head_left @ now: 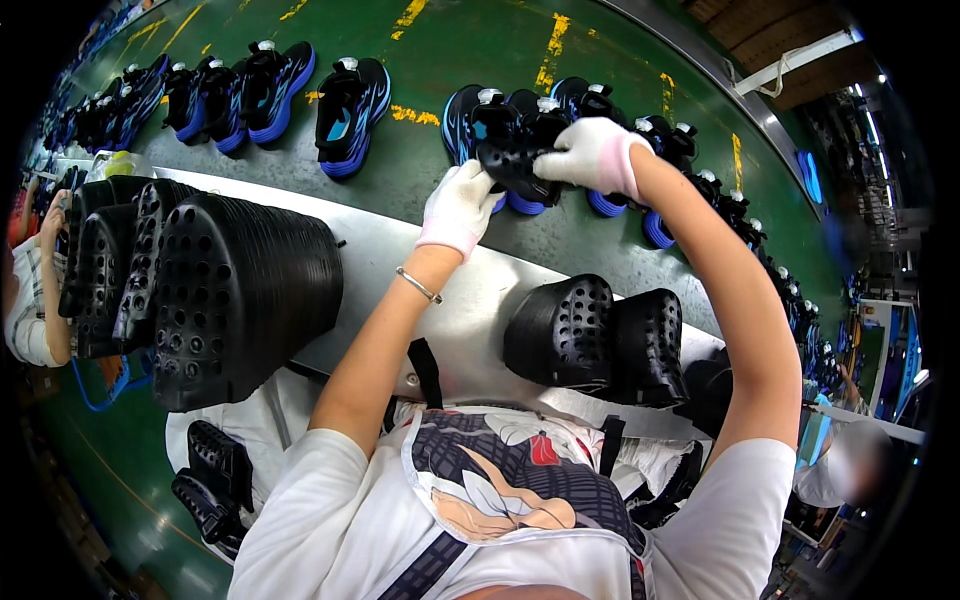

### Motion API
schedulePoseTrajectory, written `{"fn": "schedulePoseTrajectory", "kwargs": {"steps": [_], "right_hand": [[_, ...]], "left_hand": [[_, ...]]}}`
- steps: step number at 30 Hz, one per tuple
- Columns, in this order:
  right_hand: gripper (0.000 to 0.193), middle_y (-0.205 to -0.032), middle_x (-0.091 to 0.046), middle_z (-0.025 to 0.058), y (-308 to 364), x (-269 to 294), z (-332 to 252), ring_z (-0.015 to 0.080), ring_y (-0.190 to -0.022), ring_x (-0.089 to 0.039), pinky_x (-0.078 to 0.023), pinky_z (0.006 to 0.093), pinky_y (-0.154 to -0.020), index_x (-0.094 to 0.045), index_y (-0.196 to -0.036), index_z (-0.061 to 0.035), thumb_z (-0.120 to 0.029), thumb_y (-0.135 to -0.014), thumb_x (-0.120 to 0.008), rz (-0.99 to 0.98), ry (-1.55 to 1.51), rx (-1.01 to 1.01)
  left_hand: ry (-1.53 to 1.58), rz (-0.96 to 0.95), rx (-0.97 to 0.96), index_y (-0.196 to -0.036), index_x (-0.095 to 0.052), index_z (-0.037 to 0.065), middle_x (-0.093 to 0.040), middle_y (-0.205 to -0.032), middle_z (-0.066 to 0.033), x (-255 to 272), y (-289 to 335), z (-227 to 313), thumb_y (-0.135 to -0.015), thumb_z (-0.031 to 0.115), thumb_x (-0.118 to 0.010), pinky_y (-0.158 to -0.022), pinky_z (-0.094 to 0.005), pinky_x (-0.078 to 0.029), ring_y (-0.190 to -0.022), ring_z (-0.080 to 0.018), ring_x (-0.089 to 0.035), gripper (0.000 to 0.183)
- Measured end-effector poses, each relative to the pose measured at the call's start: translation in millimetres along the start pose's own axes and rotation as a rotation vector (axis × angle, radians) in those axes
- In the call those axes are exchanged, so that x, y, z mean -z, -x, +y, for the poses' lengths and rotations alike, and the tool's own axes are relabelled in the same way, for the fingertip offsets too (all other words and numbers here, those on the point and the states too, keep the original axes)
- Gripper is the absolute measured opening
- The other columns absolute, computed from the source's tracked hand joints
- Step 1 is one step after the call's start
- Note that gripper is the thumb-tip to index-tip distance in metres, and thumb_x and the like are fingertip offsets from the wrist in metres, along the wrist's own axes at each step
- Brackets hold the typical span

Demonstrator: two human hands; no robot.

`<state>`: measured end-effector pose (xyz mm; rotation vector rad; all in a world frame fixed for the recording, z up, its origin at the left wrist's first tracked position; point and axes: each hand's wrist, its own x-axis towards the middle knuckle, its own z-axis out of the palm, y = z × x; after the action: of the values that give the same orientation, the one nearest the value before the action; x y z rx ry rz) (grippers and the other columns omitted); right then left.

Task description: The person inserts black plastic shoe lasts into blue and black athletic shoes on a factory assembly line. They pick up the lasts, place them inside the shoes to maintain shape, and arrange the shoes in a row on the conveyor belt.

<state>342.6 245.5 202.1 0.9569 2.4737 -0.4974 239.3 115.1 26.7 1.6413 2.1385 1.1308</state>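
Over the green belt, a black perforated plastic shoe insert (515,166) is between my two white-gloved hands, above a row of black and blue sneakers (461,117). My right hand (590,158) grips its right end, fingers curled. My left hand (460,207) is closed at its left end, with its fingertips partly hidden. Beneath the insert, a sneaker is mostly covered, with only its blue sole edge showing. Nested stacks of similar black inserts (560,330) lie on the metal ledge (460,310) nearer to me.
A taller stack of black inserts (270,270) stands on the ledge at left. More sneakers (350,115) line the belt (420,60) on both sides. Loose inserts (215,465) lie in a white container at lower left. Other people (38,300) are at far left and right.
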Motion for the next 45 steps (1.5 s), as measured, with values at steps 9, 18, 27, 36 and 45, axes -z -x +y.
{"fn": "schedulePoseTrajectory", "kwargs": {"steps": [9,18,27,36,45], "right_hand": [[0.045,-0.1,-0.069,0.0177,-68.6,-22.3,-36.0,0.0327,-0.092,-0.067,-0.054,0.0388,-0.078,-0.07,-0.102,-0.003,-0.04,-0.08,-0.058,0.052,0.212,-0.122],[0.036,-0.119,-0.067,0.0086,-95.8,-50.2,-63.7,0.0215,-0.11,-0.064,-0.052,0.0371,-0.088,-0.066,-0.118,-0.011,-0.019,-0.083,-0.066,0.007,0.427,-0.056],[0.038,-0.119,-0.067,0.0016,-156.7,-80.7,-43.2,0.0181,-0.108,-0.063,-0.052,0.0364,-0.085,-0.07,-0.114,-0.0205,-0.026,-0.077,-0.069,0.055,0.315,0.041],[0.038,-0.109,-0.07,-0.0017,-174.3,-94.8,-46.5,0.017,-0.098,-0.066,-0.051,0.0348,-0.07,-0.072,-0.111,-0.0196,-0.028,-0.073,-0.071,0.15,0.246,0.047],[0.031,-0.109,-0.07,0.0017,-175.3,-92.2,-44.4,0.0213,-0.097,-0.066,-0.054,0.0418,-0.073,-0.072,-0.109,-0.0182,-0.022,-0.078,-0.068,0.084,0.158,0.038]], "left_hand": [[-0.094,-0.177,0.092,-0.101,-0.068,0.011,-0.064,-0.103,-0.0083,8.1,-10.3,6.6,-0.085,0.024,-0.064,-0.082,-0.0427,-0.051,-0.098,-0.0311,-0.06,0.021],[-0.256,-0.543,0.413,-0.098,-0.071,0.011,-0.069,-0.099,-0.0168,14.3,-42.6,10.0,-0.081,0.04,-0.062,-0.082,-0.0418,-0.053,-0.095,-0.0367,-0.065,0.035],[-0.323,-0.466,0.165,-0.097,-0.071,0.006,-0.068,-0.1,-0.0196,9.1,-43.5,7.3,-0.085,0.038,-0.059,-0.081,-0.0462,-0.051,-0.093,-0.0373,-0.065,0.036],[-0.363,-0.441,0.349,-0.095,-0.067,-0.004,-0.065,-0.098,-0.0263,-0.1,-34.1,4.7,-0.08,0.026,-0.061,-0.078,-0.0446,-0.05,-0.095,-0.0438,-0.062,0.034],[-0.321,-0.565,0.025,-0.108,-0.063,-0.001,-0.065,-0.109,-0.0236,-35.6,-37.1,-93.4,-0.087,0.027,-0.059,-0.082,-0.0447,-0.048,-0.1,-0.0398,-0.062,0.035]]}}
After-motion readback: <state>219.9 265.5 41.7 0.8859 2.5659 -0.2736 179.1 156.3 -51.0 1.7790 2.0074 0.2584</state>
